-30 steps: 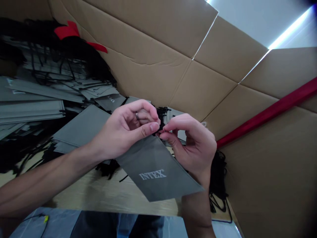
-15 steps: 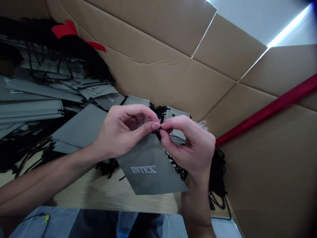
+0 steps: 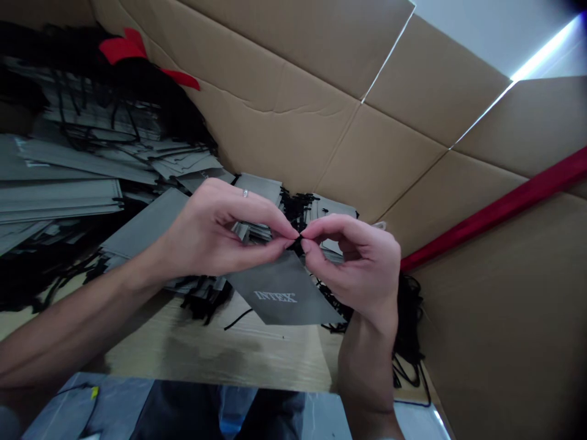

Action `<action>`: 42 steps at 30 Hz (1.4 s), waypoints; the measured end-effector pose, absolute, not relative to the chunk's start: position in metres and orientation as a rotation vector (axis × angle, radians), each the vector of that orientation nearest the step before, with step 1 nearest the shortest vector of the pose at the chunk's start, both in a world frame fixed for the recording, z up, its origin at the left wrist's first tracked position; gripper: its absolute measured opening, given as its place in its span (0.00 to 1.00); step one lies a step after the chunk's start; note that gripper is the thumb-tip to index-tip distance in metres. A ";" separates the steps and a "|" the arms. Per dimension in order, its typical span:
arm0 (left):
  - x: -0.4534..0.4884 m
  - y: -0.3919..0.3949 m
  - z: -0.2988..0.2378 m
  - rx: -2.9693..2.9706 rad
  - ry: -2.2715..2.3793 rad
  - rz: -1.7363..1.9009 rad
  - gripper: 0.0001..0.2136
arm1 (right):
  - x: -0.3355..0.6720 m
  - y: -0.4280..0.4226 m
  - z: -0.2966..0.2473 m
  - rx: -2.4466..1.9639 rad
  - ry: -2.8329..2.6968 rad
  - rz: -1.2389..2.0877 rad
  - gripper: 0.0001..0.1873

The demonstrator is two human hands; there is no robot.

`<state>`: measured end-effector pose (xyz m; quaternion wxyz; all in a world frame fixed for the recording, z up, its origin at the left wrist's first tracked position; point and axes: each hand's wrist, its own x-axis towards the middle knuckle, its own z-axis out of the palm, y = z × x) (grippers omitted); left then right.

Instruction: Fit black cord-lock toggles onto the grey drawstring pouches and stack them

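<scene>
Left hand (image 3: 215, 229) and right hand (image 3: 360, 263) meet, pinched closed on black cord (image 3: 298, 244), the grey bag (image 3: 282, 284) sloping down below both.

What appears to be a workshop. Stacks of grey pouches (image 3: 59, 198) crowd a table (image 3: 220, 360) walled with cardboard (image 3: 275, 140).

Pale tabletop (image 3: 229, 363) below the right hand (image 3: 355, 260); cardboard wall (image 3: 275, 79) beyond it, dark red strip (image 3: 495, 211) slanting up to its right. Bright red pieces (image 3: 121, 50) beyond and left of the left hand (image 3: 215, 229); nearer the body than that hand, a yellow tag (image 3: 95, 392) on a thin dark cable (image 3: 90, 415).
</scene>
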<state>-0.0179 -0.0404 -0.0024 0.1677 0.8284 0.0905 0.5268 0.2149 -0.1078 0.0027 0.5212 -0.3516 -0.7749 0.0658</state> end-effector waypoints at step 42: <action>-0.003 -0.012 -0.018 2.019 0.121 1.169 0.07 | 0.215 -0.076 0.005 -0.958 -1.698 0.924 0.06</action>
